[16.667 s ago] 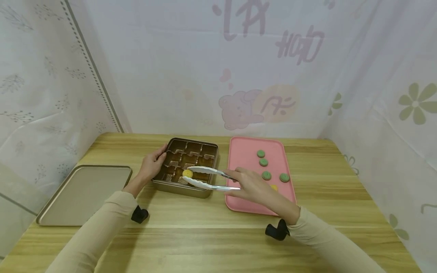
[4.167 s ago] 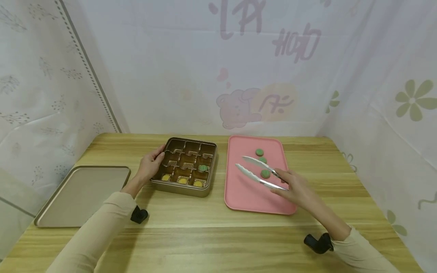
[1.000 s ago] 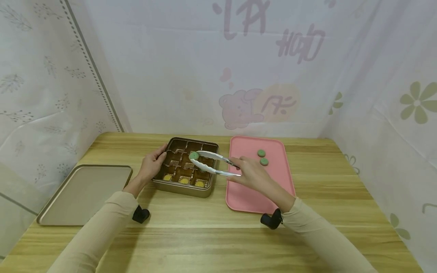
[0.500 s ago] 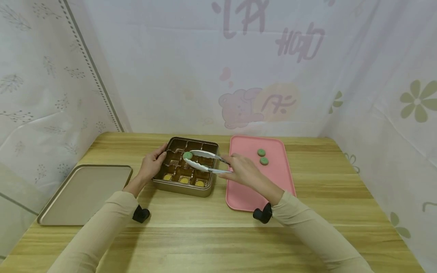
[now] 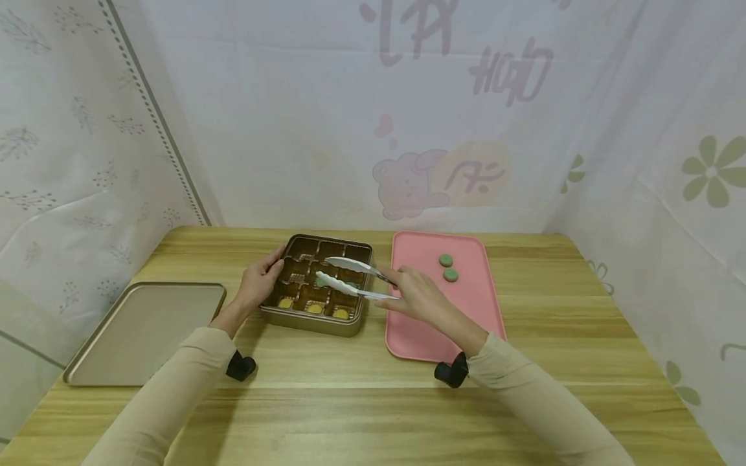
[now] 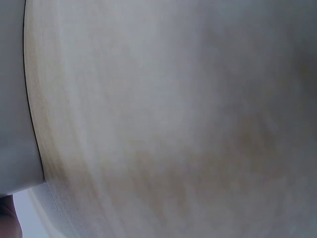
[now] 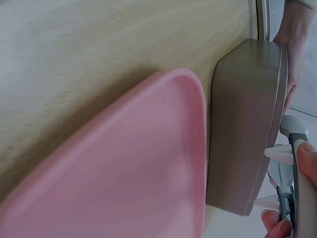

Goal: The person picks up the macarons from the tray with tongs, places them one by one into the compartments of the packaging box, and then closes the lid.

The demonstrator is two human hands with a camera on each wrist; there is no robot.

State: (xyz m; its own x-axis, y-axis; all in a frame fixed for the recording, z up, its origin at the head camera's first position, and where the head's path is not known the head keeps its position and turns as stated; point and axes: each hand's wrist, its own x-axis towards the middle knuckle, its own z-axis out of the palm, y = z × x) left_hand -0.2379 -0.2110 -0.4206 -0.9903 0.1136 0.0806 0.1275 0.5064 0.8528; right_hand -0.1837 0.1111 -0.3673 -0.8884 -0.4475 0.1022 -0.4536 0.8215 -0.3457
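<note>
My left hand [image 5: 259,281] holds the left side of a gold-brown tin box [image 5: 309,323] with a dark plastic insert of square compartments. My right hand [image 5: 421,294] grips white-tipped tongs [image 5: 340,283], their arms spread over the box. A green cookie [image 5: 320,283] lies in the middle compartment, partly hidden by the lower tong arm. Another bit of green shows behind the tongs to its right. Yellow cookies [image 5: 314,309] occupy the three front compartments. In the right wrist view, the tongs [image 7: 280,154] stand beside the box wall [image 7: 242,124].
Right of the box lies a pink tray [image 5: 431,336] with two green cookies [image 5: 448,267]. A flat gold-brown tray [image 5: 146,336], possibly the lid, lies at the left. All rest on a wooden table [image 5: 326,414] against a printed cloth [image 5: 291,129]. The left wrist view is mostly blurred tabletop.
A green cookie has gone from the pink tray to the box's middle compartment. The tongs carried it left, then spread and let it go. The left hand keeps its place.
</note>
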